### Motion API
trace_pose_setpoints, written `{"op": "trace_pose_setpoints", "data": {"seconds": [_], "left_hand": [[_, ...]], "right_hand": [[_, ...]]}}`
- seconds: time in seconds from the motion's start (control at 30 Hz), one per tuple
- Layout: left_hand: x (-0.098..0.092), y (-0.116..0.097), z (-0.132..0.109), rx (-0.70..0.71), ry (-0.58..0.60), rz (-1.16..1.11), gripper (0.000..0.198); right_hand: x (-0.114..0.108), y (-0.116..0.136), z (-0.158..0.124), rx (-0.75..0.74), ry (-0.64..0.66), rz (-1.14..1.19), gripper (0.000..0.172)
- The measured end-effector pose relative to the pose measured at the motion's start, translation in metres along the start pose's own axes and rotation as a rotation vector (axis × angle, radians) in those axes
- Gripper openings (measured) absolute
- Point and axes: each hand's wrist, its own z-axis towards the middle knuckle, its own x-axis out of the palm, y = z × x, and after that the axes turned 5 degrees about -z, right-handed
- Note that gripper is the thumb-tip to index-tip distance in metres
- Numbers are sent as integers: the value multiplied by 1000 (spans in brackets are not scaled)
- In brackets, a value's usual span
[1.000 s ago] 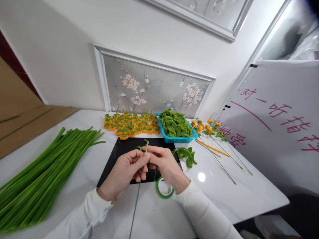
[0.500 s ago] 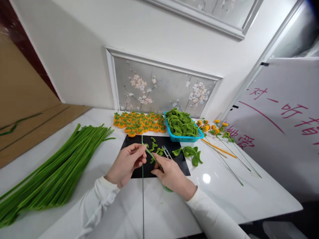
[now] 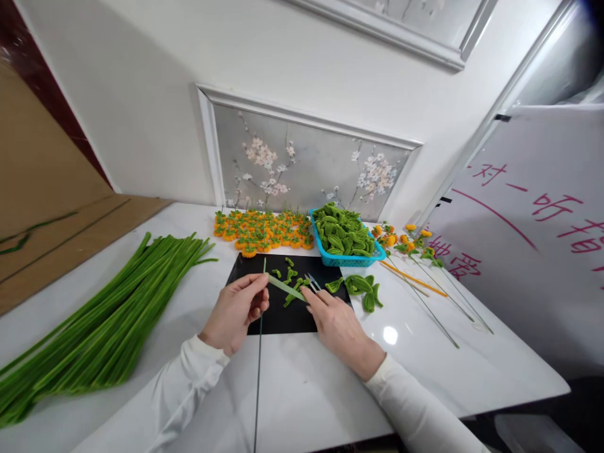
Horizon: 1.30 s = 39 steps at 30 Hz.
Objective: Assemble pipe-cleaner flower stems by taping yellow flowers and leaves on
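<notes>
My left hand (image 3: 238, 311) pinches a thin green stem wire (image 3: 258, 384) near its top, along with one end of a pale green strip of floral tape (image 3: 287, 288). The tape runs taut and slanting down to my right hand (image 3: 342, 327), whose closed fingers grip its other part; any roll inside that palm is hidden. Both hands are over a black mat (image 3: 283, 324). On the mat lie short green fuzzy pieces (image 3: 289, 274) and small scissors (image 3: 312, 282), partly behind my right fingers.
Green pipe cleaners (image 3: 108, 321) lie bunched at left. Orange fuzzy flowers (image 3: 264, 231) stand in rows at the back, beside a blue basket (image 3: 352, 260) of green leaves. Loose leaves (image 3: 361, 285) and finished stemmed flowers (image 3: 401, 242) lie to the right.
My right hand has moved right and away from my left, stretching a longer length of tape between them. The wire's lower end has swung slightly left.
</notes>
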Motion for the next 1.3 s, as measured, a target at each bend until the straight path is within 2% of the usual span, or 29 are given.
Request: {"op": "trace_pose_setpoints", "data": {"seconds": [0.13, 0.27, 0.47, 0.6, 0.7, 0.87, 1.07, 1.3], "left_hand": [[-8, 3, 6, -9, -60, -23, 19], [-11, 1, 11, 7, -48, -57, 14], [-10, -6, 21, 68, 9, -69, 17], [-11, -4, 30, 94, 28, -82, 18], [-11, -2, 32, 103, 71, -114, 19], [-4, -3, 27, 111, 158, -185, 20], [5, -5, 22, 138, 198, -253, 21], [1, -2, 27, 167, 205, -281, 19]], "right_hand": [[-2, -4, -1, 25, -3, 59, 36], [-15, -11, 5, 18, -72, 101, 29], [-30, -29, 42, 146, -233, 428, 26], [-21, -31, 73, 181, -208, 503, 22], [-10, -28, 84, 178, -179, 507, 21], [-1, -30, 82, 206, -145, 497, 24], [4, -37, 74, 193, -86, 417, 22], [6, -24, 77, 144, -27, 309, 23]]}}
